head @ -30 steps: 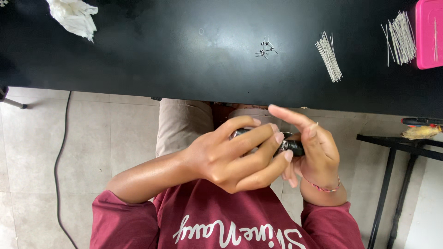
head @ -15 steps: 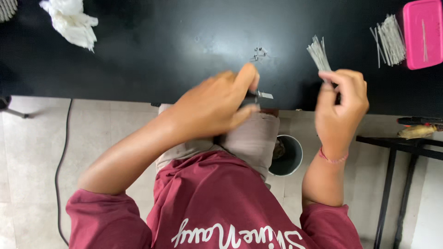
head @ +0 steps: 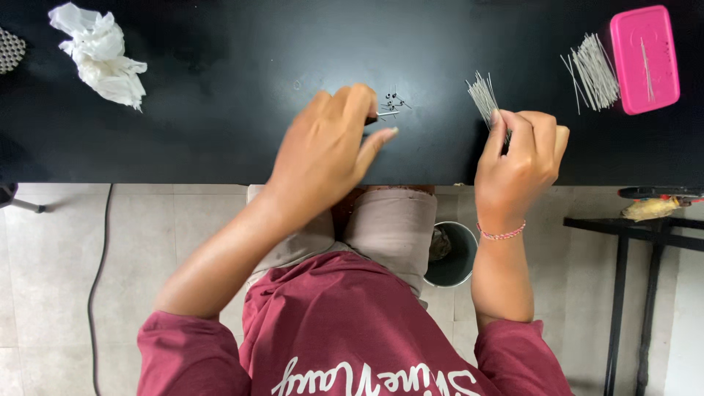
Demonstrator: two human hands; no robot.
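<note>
reaching over the black worktop (head: 220, 88), the left hand (head: 330, 147) pinches a small dark tool by the tiny bits (head: 392, 101), while the right hand (head: 522, 158) closes on thin pins (head: 484, 95), picking from the pile.

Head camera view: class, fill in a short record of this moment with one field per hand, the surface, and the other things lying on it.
left hand: holds a small dark tool over tiny metal parts
right hand: fingers pinch thin wires from the near wire bundle
surface: black table
far right: pink box beside a second wire bundle
far left: crumpled white tissue
floor: dark bin under the table edge
</note>
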